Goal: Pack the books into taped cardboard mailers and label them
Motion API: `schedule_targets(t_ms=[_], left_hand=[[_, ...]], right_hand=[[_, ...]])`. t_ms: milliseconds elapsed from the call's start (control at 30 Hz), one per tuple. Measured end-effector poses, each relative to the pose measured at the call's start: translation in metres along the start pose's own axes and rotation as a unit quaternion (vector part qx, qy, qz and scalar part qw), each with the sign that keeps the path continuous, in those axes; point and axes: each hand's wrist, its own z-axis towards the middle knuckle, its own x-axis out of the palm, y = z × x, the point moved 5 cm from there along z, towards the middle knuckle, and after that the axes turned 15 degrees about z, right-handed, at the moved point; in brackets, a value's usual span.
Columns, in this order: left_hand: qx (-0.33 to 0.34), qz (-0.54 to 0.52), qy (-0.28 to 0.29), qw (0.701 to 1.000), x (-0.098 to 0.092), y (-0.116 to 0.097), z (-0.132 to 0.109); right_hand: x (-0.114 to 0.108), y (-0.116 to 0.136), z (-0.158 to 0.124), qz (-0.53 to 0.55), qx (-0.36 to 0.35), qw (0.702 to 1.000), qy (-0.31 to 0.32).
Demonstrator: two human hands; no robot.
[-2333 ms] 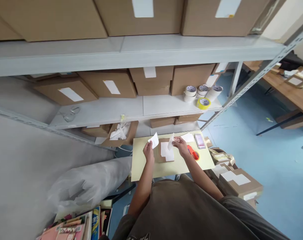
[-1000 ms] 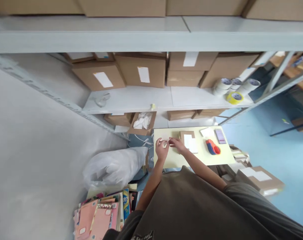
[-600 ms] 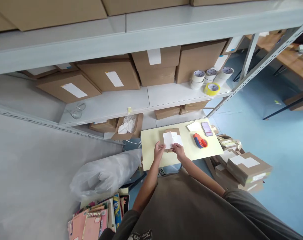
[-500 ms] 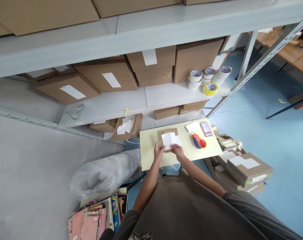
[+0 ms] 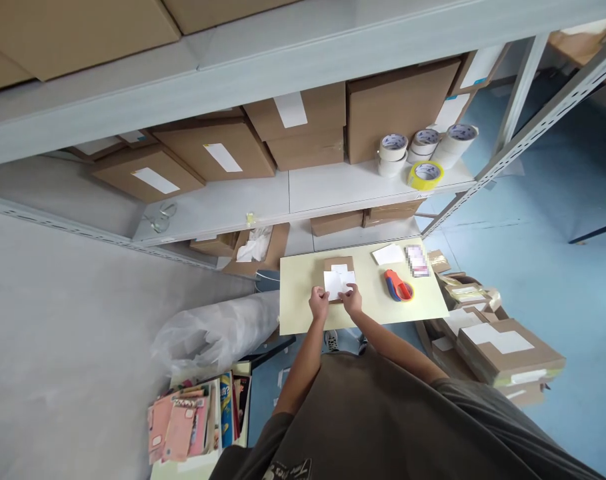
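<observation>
A small brown cardboard box (image 5: 330,264) lies on the pale yellow tabletop in front of me. Over its top is a white paper label (image 5: 339,283), with another white piece showing above it. My left hand (image 5: 319,303) pinches the label's lower left corner. At the lower right edge, my right hand (image 5: 352,301) has its fingers closed on the same label. Right of the box sits an orange and blue tape dispenser (image 5: 397,285). Behind it are a stack of white paper (image 5: 388,254) and a pixelated flat item (image 5: 417,261).
Shelving (image 5: 263,200) across the front holds cartons and tape rolls (image 5: 393,147), one of them yellow (image 5: 425,175). Taped boxes (image 5: 503,343) are piled right of the table (image 5: 303,320). A plastic-wrapped roll (image 5: 217,333) and a stack of magazines (image 5: 183,427) lie to the left.
The label has turned from a slanted position to lie squarer over the box. My right hand has shifted slightly down along its edge. The view has moved a little.
</observation>
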Motion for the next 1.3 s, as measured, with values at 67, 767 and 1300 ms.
schedule_targets(t_ms=[67,767,1300], left_hand=[[0.003,0.009,0.011,1.0,0.002,0.005,0.002],[0.033,0.202,0.124,0.971,0.003,-0.004,0.01],[0.242,0.079,0.176,0.951,0.013,-0.013,0.036]], right_hand=[[0.003,-0.004,-0.002,-0.031,-0.015,0.999,0.001],[0.01,-0.011,-0.012,-0.234,0.023,0.971,-0.034],[0.007,-0.029,-0.055,-0.436,-0.035,0.891,0.122]])
